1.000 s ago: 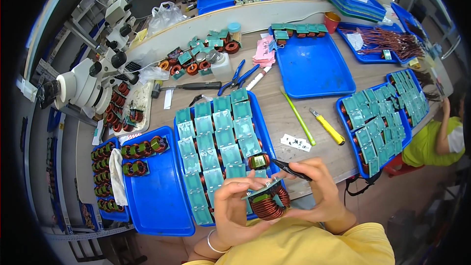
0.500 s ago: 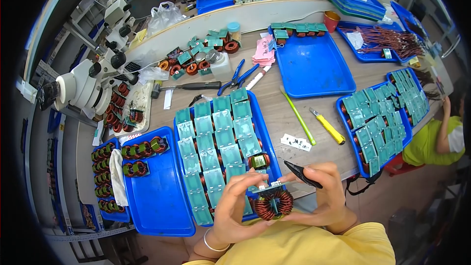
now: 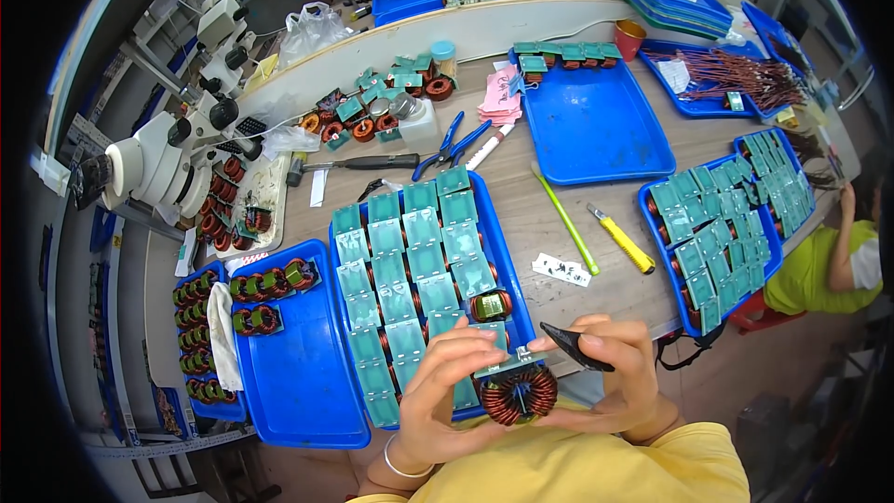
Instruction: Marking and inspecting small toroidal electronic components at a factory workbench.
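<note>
Close to my body, my left hand (image 3: 433, 401) grips a copper-wound toroidal coil (image 3: 510, 398), its fingers curled over the top and thumb underneath. A small green circuit board (image 3: 501, 363) sits along the coil's upper side. My right hand (image 3: 622, 373) pinches a black pointed tool (image 3: 575, 346), whose exact kind I cannot make out; its tip points up and left, above the board. The right thumb reaches to the coil's lower right side. Just beyond my hands lies a blue tray (image 3: 510, 293) of green boards on coils, with one coil (image 3: 491, 305) lying uncovered.
Left stands a blue tray (image 3: 293, 391) with several coils, beside a white cloth (image 3: 223, 340). Right are a green stick (image 3: 568, 224), a yellow utility knife (image 3: 622, 240) and another filled tray (image 3: 708, 251). Farther back lie blue pliers (image 3: 452, 147), a hammer (image 3: 363, 164) and microscopes (image 3: 158, 168).
The coil and board have tilted slightly between my hands. My left fingers have shifted up over the board, and the black tool's tip has dropped a little and moved right.
</note>
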`<action>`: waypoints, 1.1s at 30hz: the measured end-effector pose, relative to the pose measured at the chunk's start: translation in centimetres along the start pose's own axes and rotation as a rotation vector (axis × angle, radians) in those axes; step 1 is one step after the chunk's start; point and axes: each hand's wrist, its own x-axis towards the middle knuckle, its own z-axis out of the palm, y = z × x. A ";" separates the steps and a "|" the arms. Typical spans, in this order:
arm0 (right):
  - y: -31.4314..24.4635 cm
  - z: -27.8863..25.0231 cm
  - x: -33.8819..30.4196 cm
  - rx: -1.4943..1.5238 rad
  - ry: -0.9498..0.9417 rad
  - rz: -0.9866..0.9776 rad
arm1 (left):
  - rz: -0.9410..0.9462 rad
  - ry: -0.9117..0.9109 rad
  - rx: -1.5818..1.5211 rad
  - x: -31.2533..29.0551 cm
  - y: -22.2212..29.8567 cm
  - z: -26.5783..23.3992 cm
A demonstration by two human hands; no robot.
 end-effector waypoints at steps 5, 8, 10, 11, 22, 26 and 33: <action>-0.6 -0.6 1.0 0.035 0.042 0.142 | -0.070 0.081 0.027 -0.4 0.6 0.3; -0.5 -1.9 0.8 -0.044 -0.047 0.056 | -0.067 0.086 0.096 -0.4 0.3 0.4; -0.9 -1.7 1.1 -0.082 -0.013 0.094 | -0.069 0.080 0.143 -0.3 0.5 0.5; -0.9 -1.7 1.1 -0.104 -0.040 0.079 | -0.069 0.076 0.192 -0.3 0.6 0.6; -0.7 -1.1 1.4 -0.179 -0.074 0.034 | -0.040 0.062 0.268 -0.3 0.9 0.7; -0.9 -0.8 1.5 -0.213 -0.071 0.057 | -0.031 0.076 0.263 -0.2 1.1 0.7; -1.1 -0.8 1.6 -0.244 -0.067 0.084 | -0.026 0.032 0.341 -0.3 1.0 0.7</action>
